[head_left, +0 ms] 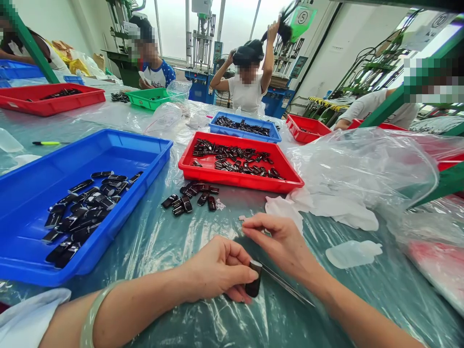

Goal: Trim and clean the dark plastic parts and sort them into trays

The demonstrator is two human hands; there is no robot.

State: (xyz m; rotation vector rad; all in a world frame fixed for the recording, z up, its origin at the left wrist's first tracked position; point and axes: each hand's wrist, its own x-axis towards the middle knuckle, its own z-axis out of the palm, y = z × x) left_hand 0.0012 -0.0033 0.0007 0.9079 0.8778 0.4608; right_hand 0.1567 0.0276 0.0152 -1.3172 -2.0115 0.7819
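My left hand point(217, 268) holds a small, dark, rounded case point(253, 280) upright between thumb and fingers, its light end facing up. To its right, my right hand point(281, 237) is closed in a pinch, with a small pale piece point(242, 218) showing at the fingertips. A pair of metal tweezers point(288, 284) lies on the plastic-covered table under my right wrist. Ahead of my hands is a loose pile of similar black cases point(186, 203), with pale scraps point(219, 205) beside it.
A blue tray point(145, 162) with black cases stands on the left. A fuller red tray point(239, 181) is ahead, with a blue one point(246, 136) behind. White cloths point(333, 210), a translucent bottle point(351, 254) and plastic bags point(377, 164) lie right. Several people sit across the table.
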